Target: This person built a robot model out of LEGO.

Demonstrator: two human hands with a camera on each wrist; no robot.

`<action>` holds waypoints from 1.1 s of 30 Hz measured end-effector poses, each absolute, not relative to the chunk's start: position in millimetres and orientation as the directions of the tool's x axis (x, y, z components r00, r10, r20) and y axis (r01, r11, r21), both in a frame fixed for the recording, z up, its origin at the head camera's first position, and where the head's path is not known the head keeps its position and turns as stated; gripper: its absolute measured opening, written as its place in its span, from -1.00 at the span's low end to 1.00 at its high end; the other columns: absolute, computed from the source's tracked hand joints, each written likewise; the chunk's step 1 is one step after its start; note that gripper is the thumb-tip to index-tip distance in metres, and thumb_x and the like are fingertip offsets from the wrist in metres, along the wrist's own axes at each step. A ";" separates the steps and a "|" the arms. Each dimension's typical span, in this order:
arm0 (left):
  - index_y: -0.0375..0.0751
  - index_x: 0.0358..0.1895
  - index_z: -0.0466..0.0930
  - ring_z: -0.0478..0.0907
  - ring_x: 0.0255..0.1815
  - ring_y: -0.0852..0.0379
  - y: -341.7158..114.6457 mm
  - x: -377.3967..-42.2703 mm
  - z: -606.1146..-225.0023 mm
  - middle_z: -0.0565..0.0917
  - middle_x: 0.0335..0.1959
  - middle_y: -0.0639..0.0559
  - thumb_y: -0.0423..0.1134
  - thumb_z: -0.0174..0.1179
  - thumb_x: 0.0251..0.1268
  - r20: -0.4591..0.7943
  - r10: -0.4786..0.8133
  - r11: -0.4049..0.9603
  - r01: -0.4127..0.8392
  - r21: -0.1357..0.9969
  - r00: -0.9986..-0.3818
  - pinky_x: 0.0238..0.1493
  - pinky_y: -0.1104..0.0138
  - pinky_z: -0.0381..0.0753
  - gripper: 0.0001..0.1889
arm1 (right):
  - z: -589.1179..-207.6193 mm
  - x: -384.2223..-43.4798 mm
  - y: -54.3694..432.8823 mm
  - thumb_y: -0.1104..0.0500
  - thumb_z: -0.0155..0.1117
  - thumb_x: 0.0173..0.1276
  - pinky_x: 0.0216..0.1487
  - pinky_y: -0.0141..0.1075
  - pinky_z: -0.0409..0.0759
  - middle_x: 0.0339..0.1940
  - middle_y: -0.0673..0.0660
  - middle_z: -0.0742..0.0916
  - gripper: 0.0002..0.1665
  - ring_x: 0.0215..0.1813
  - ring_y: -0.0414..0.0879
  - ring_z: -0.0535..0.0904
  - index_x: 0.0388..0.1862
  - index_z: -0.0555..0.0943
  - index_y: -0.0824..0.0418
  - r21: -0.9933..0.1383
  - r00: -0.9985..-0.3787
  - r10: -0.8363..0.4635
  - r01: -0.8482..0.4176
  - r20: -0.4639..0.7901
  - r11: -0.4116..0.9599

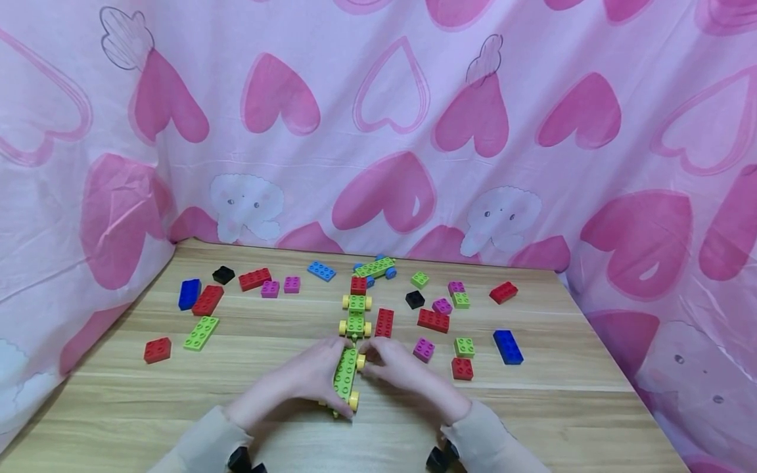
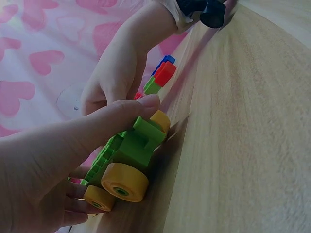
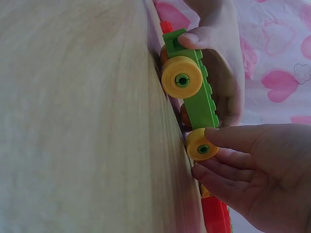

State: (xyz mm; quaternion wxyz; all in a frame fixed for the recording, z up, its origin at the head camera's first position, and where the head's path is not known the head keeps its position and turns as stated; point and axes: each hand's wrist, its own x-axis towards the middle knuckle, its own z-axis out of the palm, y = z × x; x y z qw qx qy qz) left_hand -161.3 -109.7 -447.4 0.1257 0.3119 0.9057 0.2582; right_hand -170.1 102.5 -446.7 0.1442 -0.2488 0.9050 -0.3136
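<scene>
A long green toy wagon base [image 1: 345,378] with yellow wheels stands on the table close in front of the person. The left hand [image 1: 312,369] grips it from the left, thumb at its near end in the left wrist view. The right hand [image 1: 395,361] is at its far end; in the right wrist view its thumb and fingers pinch the far yellow wheel [image 3: 202,144]. Just beyond is a shorter green wagon [image 1: 356,314] with yellow wheels, lined up with the long one. A red brick [image 1: 358,285] sits at its far end, near a green wagon with blue wheels [image 1: 375,268].
Left on the wooden table [image 1: 236,368] lie red bricks [image 1: 157,350], a green plate [image 1: 201,333] and a blue brick [image 1: 189,293]. Several loose bricks are on the right, among them a red brick [image 1: 434,320] and a blue brick [image 1: 508,347]. A pink curtain [image 1: 307,190] hangs behind.
</scene>
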 end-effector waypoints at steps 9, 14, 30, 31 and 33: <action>-0.36 0.33 0.27 0.45 0.20 -0.04 -106.2 -159.0 -447.2 0.48 0.19 -0.21 0.43 0.49 -0.44 -0.072 0.621 0.687 0.498 0.529 -0.780 0.29 0.04 0.47 0.25 | -448.9 -173.4 103.1 0.17 0.37 0.28 -0.01 -0.39 0.61 -0.16 -0.01 0.72 -0.70 -0.11 -0.23 0.62 -0.02 0.61 0.17 -0.647 -0.844 -0.529 -0.351 -0.095 0.677; -0.35 0.35 0.25 0.43 0.24 -0.06 -108.2 -159.2 -446.4 0.46 0.22 -0.22 0.42 0.48 -0.39 -0.080 0.620 0.676 0.480 0.559 -0.781 0.30 0.02 0.46 0.23 | -448.4 -174.0 103.0 0.17 0.37 0.29 0.00 -0.39 0.61 -0.16 -0.01 0.73 -0.71 -0.10 -0.23 0.63 -0.03 0.62 0.16 -0.632 -0.843 -0.530 -0.361 -0.093 0.686; -0.35 0.42 0.20 0.33 0.40 -0.20 -124.3 -165.6 -436.5 0.38 0.37 -0.28 0.13 0.64 -0.45 -0.125 0.675 0.620 0.468 0.630 -0.727 0.41 -0.08 0.31 0.24 | -443.7 -170.9 104.0 0.18 0.33 0.30 0.07 -0.30 0.62 -0.08 0.06 0.73 -0.65 -0.03 -0.14 0.64 0.05 0.61 0.22 -0.619 -0.838 -0.541 -0.392 -0.065 0.681; -0.34 0.41 0.21 0.33 0.39 -0.21 -125.2 -165.9 -436.6 0.38 0.37 -0.28 0.10 0.65 -0.47 -0.123 0.680 0.617 0.473 0.629 -0.723 0.41 -0.08 0.31 0.24 | -442.5 -170.2 105.3 0.17 0.33 0.30 0.08 -0.30 0.62 -0.05 0.08 0.73 -0.64 -0.01 -0.12 0.64 0.06 0.61 0.23 -0.621 -0.839 -0.541 -0.395 -0.055 0.677; -0.30 0.41 0.22 0.32 0.40 -0.20 -126.5 -166.5 -436.7 0.38 0.38 -0.25 0.06 0.66 -0.50 -0.124 0.684 0.617 0.481 0.623 -0.719 0.41 -0.09 0.30 0.23 | -439.4 -168.9 108.6 0.16 0.33 0.31 0.09 -0.28 0.63 -0.02 0.10 0.73 -0.62 0.01 -0.09 0.64 0.08 0.60 0.24 -0.627 -0.842 -0.538 -0.402 -0.033 0.667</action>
